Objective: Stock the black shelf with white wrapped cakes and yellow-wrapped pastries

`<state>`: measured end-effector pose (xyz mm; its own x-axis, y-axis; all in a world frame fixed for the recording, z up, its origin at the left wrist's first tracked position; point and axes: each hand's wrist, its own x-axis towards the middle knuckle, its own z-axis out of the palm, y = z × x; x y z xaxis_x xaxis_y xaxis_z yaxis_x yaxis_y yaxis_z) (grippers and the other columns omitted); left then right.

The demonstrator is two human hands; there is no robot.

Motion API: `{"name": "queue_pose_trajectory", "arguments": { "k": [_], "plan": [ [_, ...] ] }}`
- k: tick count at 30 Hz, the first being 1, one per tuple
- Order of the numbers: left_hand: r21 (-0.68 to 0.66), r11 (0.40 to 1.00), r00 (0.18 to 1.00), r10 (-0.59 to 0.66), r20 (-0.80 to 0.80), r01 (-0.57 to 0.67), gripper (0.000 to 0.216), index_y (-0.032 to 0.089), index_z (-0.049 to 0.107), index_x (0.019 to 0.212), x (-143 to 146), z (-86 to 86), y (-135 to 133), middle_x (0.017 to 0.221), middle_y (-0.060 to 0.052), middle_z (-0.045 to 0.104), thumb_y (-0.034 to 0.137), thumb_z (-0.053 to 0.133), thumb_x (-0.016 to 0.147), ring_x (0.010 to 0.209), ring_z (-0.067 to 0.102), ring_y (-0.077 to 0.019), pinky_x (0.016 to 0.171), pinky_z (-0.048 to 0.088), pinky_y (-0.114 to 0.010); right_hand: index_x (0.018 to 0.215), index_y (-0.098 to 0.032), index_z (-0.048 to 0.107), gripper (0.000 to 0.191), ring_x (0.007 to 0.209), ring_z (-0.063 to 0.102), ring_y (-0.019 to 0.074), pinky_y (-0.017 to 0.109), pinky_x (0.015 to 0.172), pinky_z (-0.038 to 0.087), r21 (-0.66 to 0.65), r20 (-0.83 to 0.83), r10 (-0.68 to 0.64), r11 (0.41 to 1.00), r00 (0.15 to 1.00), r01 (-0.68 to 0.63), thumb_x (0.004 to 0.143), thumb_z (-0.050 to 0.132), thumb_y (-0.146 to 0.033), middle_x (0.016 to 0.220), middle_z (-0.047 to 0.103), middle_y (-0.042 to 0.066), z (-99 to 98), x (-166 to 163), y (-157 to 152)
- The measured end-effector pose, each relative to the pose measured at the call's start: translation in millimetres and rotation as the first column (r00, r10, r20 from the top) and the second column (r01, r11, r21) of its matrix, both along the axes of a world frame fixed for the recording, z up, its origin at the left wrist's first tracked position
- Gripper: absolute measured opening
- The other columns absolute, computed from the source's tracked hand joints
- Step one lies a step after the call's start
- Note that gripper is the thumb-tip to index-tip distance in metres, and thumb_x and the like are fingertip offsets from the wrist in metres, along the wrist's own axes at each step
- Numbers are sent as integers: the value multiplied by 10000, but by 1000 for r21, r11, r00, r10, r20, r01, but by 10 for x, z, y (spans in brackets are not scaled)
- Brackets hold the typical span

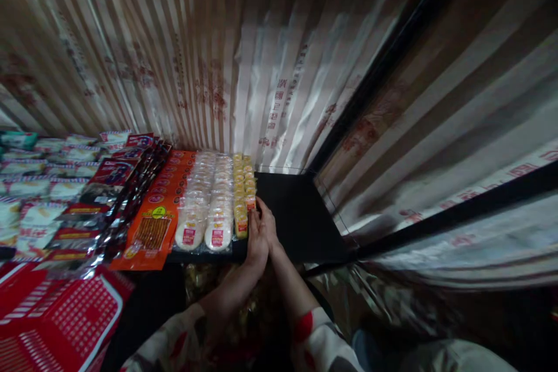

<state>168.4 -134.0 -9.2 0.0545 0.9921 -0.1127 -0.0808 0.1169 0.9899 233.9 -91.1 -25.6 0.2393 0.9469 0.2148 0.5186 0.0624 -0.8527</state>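
Both my hands meet at the right end of a row of packaged snacks on a black shelf. My left hand is closed at the front of the small yellow snack packets, its fingers close together. Along their right side lies my right hand, fingertips against an orange-and-yellow packet. The two hands touch and hide the front of that column. Left of it stand two rows of clear-wrapped round white crackers, overlapping on edge, then orange snack bags.
Dark red bags and white-and-blue bags fill the shelf's left. A red plastic basket is at lower left. The black shelf extends right to a dark frame post. Printed striped curtains hang behind.
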Motion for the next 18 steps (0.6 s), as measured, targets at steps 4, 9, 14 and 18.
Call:
{"name": "queue_pose_trajectory", "arguments": {
  "k": [4,9,14,18],
  "plan": [
    [-14,1000,1000,23,4,-23,562,146,344,1375,21,-55,19,1490,-49,261,275,394,831,1393,142,-242,1169,77,-417,1232,-190,550,475,1040,579,213,356,946,450,62,-20,-5,998,1000,6,765,496,-261,1189,619,68,-103,30,36],
    [22,999,999,28,-18,-28,544,147,342,1368,34,-95,-5,1484,-51,276,271,391,841,1395,142,-224,1170,91,-419,1231,-172,555,465,1096,548,225,378,991,411,119,87,35,992,996,-45,785,484,-279,1211,602,95,-131,62,33],
    [-11,1000,999,21,-43,-21,538,138,346,1364,-4,-52,-32,1480,-68,281,265,406,845,1389,172,-225,1169,111,-399,1326,-157,448,569,1157,497,233,395,997,401,71,84,-10,997,996,4,776,499,-295,1230,579,102,-70,39,-15],
    [-17,1000,993,6,-121,-8,535,85,331,1367,-98,80,-157,1476,-105,284,208,378,848,1373,233,-207,1158,153,-359,1319,-145,450,603,1161,484,241,407,992,398,27,50,-50,998,998,48,742,538,-298,1236,565,115,37,-33,-109]
  ]
}}
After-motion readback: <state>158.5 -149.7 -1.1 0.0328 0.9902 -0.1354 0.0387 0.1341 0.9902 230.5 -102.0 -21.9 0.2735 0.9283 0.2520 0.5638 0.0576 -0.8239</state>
